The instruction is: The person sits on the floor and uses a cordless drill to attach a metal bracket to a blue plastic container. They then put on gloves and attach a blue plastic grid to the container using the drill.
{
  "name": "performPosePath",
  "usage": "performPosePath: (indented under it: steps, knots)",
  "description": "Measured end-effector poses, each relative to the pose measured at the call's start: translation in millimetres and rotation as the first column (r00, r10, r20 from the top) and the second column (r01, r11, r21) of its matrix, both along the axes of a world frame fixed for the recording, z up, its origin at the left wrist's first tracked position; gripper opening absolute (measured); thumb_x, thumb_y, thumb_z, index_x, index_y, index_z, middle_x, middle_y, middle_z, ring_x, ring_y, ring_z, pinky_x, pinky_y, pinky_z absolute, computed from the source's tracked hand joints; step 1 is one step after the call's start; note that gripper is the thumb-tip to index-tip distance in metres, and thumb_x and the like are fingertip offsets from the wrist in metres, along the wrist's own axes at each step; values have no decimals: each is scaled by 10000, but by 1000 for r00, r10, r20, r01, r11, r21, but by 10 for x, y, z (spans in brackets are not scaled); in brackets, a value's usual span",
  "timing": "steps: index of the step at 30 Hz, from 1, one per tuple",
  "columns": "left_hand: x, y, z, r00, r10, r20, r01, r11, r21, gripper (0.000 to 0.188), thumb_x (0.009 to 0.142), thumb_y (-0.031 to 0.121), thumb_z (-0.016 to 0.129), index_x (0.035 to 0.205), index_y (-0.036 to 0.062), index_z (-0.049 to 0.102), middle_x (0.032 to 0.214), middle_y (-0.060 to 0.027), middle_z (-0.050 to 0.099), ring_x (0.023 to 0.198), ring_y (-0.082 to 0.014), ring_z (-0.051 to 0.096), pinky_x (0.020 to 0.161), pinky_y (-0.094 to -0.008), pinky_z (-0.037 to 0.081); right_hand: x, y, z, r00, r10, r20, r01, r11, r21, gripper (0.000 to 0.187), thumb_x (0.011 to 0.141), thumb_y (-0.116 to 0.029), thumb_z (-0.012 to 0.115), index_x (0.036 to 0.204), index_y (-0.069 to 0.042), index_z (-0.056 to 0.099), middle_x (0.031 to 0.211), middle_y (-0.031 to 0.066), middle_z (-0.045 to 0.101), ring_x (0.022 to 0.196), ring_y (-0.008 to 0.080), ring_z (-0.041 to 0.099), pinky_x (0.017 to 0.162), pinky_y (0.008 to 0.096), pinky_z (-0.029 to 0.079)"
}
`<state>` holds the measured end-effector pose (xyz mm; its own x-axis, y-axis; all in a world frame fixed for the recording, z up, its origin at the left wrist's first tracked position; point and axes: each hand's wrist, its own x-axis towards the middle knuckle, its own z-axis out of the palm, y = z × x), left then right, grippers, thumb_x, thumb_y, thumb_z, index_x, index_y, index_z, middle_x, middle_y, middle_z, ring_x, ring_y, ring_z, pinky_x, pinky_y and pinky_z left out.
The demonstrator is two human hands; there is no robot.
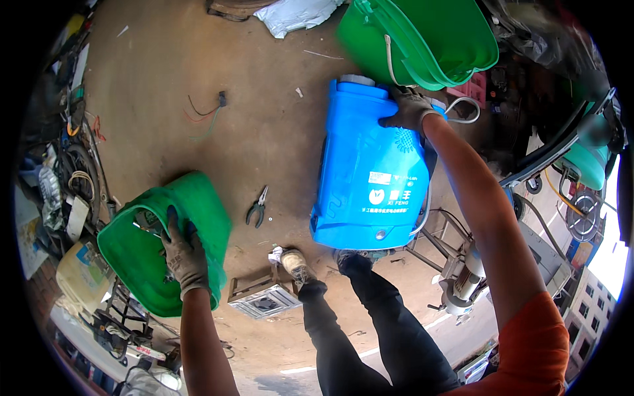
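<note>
The left hand (185,257), in a grey work glove, holds a green plastic shell (165,244) at the left side of the scene. Its fingers are clenched over the rim of this shell, with some of them going inside the hollow. The shell is lifted off the floor and tilted, with the open side toward the camera.

The right hand (409,109), also gloved, is at the far right. Its fingers are closed on the top edge of a blue sprayer tank (370,178), close to the grey cap (356,80). The tank stands about upright on the dirt floor (264,132), and its lower end is just in front of the person's shoes (297,264). A second green shell (429,36) lies at the far side, touching or just behind the top of the tank; I cannot tell which.

Pliers (257,208) lie on the floor between the green shell and the tank, and loose wires (205,112) lie farther away. A small metal frame (261,297) is near the left shoe.

In my judgement, the tank can fall over, because only one hand steadies it at the top and a thin hose (462,105) hangs beside it. The green shell is held by one rim only, so it may slip or swing. Also the pliers are near the feet, so a step to the left can land on them.
</note>
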<state>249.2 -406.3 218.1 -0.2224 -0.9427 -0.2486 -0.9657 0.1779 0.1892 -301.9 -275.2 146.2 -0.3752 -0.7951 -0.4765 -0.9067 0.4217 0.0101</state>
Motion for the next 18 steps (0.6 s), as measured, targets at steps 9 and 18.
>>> performPosePath:
  steps: [9, 18]
  knots:
    - [41, -3, 18, 998, 31, 54, -33, 999, 41, 594, 982, 322, 567, 1532, 297, 343, 1339, -296, 487, 1149, -520, 549, 892, -562, 496, -200, -233, 301, 982, 59, 179, -108, 955, 277, 641, 809, -377, 746, 1314, -22, 574, 1187, 237, 655, 1118, 361, 630, 979, 428, 481]
    - [-16, 50, 80, 999, 31, 36, -31, 999, -11, 563, 991, 293, 566, 1521, 267, 377, 1320, -298, 497, 1153, -497, 556, 897, -551, 490, 1761, -92, 25, 840, 401, 366, -305, 906, -294, 338, 907, -329, 614, 1119, -69, 655, 1136, 166, 636, 1044, 334, 613, 897, 464, 467]
